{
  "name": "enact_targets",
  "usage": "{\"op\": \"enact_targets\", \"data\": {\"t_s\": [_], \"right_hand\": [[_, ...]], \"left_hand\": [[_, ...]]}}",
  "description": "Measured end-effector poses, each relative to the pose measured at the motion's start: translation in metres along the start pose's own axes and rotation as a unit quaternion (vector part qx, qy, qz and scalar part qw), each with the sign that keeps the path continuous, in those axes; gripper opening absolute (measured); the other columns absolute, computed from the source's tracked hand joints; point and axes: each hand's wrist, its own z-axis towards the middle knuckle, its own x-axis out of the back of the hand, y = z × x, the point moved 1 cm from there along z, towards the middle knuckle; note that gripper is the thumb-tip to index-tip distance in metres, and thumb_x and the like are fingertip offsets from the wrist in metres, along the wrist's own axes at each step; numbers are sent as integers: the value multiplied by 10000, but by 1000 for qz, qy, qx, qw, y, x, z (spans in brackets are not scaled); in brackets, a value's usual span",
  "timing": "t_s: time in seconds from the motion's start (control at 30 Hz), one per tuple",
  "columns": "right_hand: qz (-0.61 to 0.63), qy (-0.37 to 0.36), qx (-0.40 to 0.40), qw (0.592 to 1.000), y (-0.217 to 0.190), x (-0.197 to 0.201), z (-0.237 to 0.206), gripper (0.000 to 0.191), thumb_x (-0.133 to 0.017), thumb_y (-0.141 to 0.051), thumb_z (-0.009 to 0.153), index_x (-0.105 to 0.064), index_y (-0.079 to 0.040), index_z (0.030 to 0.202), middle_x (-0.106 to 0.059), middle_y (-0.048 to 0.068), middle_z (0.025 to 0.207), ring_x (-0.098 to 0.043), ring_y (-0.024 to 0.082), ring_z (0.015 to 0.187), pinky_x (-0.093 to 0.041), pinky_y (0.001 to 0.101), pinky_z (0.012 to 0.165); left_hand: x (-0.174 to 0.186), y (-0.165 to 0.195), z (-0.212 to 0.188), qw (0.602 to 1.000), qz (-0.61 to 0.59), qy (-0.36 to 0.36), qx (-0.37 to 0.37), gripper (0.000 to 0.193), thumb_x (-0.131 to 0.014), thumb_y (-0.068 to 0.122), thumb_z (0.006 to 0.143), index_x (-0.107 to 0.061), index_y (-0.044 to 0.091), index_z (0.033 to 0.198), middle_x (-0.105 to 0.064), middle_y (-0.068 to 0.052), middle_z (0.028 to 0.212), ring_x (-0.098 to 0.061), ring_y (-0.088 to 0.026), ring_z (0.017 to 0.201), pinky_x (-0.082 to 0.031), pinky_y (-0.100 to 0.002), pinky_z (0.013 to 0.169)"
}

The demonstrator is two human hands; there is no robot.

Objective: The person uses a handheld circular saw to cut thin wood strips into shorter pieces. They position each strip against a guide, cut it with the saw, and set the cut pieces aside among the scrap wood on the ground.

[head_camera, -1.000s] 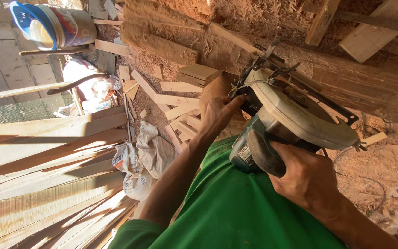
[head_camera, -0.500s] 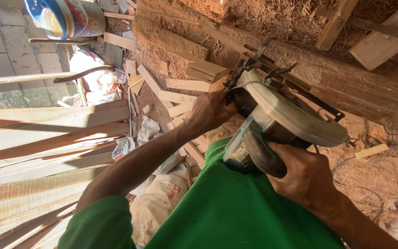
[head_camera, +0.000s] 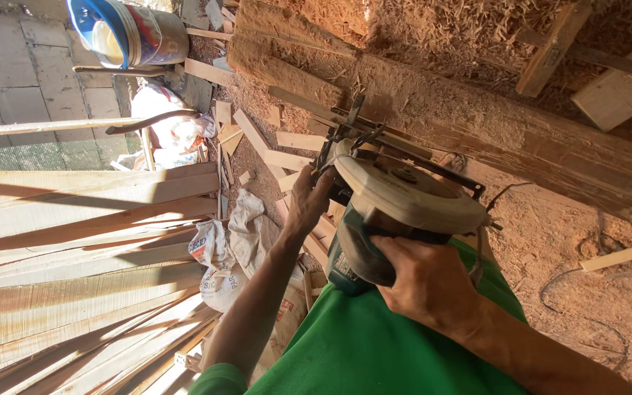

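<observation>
Dusty teal-bodied circular saw [head_camera: 396, 212] sits against the long rough timber beam [head_camera: 506, 132]. Right hand [head_camera: 426, 281] closed around its rear handle; left hand [head_camera: 307, 199] clasps its front. Risk: kickback; trailing cord snagging.

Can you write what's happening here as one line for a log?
right hand: grips circular saw handle | left hand: on saw front | ground: sawdust, planks

**Dusty metal, rough timber**

The circular saw [head_camera: 396, 212] has a matt metal blade guard filmed with sawdust and a dark smooth plastic body. The beam [head_camera: 491, 132] is rough, raw wood. The planks [head_camera: 74, 241] look smoother-sawn. The shirt [head_camera: 374, 351] is matt green cloth.
</observation>
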Motion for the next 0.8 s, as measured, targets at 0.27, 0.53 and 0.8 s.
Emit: {"op": "enact_targets", "data": {"t_s": [0.27, 0.53, 0.8], "right_hand": [[-6, 3, 32, 999, -11, -2, 17, 546, -859, -159, 603, -682, 16, 1089, -748, 178, 855, -742, 355, 763, -597, 435, 689], [-9, -44, -33, 998, -13, -7, 12, 453, -845, -149, 657, -669, -38, 1059, -730, 135, 794, -736, 331, 719, -598, 435, 645], [13, -77, -39, 996, -10, -9, 10, 479, -858, -201, 633, -631, -34, 1020, -692, 108, 771, -709, 328, 688, -574, 462, 610]], "left_hand": [[5, -6, 8, 993, 61, 83, -53, 407, -552, 395, 1003, -598, -10, 1014, -633, -61, 781, -579, -120, 699, -480, -307, 625], [3, -12, 5, 998, -3, 59, -29, 411, -526, 408, 1001, -611, 7, 1027, -633, -51, 796, -556, -127, 697, -461, -297, 617], [13, -26, 5, 996, 23, 82, -28, 349, -496, 353, 1014, -557, 16, 947, -567, -60, 695, -526, -130, 608, -440, -316, 546]]}}
